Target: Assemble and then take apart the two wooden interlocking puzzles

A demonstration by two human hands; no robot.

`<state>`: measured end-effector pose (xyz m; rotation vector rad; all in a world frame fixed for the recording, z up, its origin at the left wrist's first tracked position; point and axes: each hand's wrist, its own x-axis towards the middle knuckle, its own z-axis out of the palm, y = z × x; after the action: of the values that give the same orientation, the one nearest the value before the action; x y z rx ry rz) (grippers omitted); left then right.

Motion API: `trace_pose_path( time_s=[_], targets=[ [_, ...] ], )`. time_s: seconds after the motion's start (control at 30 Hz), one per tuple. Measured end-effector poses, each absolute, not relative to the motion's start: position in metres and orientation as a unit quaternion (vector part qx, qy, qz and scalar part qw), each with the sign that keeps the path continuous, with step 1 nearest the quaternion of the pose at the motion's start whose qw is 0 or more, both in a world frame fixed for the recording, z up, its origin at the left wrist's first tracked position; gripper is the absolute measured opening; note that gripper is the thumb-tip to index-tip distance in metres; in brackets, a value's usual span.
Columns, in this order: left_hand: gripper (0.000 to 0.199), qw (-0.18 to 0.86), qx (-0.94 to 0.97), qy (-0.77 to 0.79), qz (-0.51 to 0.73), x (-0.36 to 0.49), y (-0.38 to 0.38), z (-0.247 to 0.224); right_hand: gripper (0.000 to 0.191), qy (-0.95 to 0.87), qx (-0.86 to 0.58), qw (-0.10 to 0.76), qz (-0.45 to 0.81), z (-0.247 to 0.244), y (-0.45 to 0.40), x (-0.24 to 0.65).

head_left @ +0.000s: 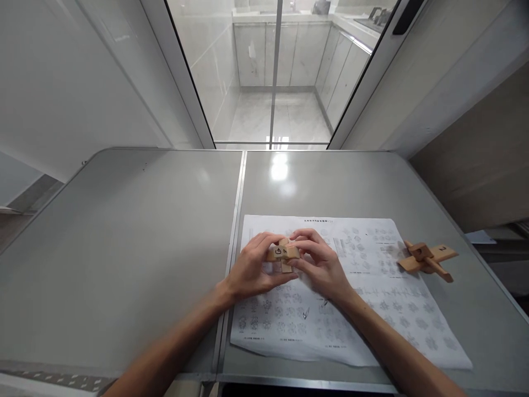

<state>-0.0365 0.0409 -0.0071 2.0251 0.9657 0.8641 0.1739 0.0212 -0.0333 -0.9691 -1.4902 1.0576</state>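
Note:
Between my two hands is a small wooden puzzle of interlocking blocks point(282, 252), with handwritten black marks on its front piece. My left hand point(257, 264) grips it from the left, thumb below and fingers above. My right hand point(320, 259) has its fingertips closed on the right end of the puzzle. Parts of the puzzle are hidden behind the fingers. Both hands are above a large printed sheet point(372, 325) covered with rows of small diagrams. Pen check marks show on the sheet below the hands.
To the right, partly on the sheet's edge, lies another set of crossed wooden pieces point(427, 258), one marked 2. Everything rests on a grey folding table point(165, 237) with a metal seam point(237, 215) down its middle. Beyond the far edge stands a glass door point(252, 116).

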Motion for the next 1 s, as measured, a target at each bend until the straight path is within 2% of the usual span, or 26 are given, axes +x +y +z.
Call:
trace_pose_path(
  time_s=[0.13,0.5,0.67,0.77,1.0],
  targets=[
    [0.067,0.386,0.763,0.375,0.357,-0.035,0.04,-0.009,0.02,-0.59,-0.41,0.509,0.475,-0.034,0.022,0.176],
    [0.054,0.381,0.773,0.366,0.353,-0.034,0.041,-0.008,0.026,-0.546,-0.403,0.503,0.535,-0.029,0.021,0.174],
    [0.057,0.359,0.782,0.371,0.349,-0.034,0.04,-0.011,0.027,-0.51,-0.403,0.52,0.554,-0.031,0.021,0.174],
    [0.059,0.319,0.797,0.385,0.338,-0.035,0.041,-0.013,0.028,-0.481,-0.406,0.532,0.567,-0.031,0.022,0.176],
    [0.057,0.139,0.779,0.515,0.328,-0.051,0.057,-0.015,0.025,-0.44,-0.428,0.545,0.57,-0.028,0.025,0.177]
  ],
)
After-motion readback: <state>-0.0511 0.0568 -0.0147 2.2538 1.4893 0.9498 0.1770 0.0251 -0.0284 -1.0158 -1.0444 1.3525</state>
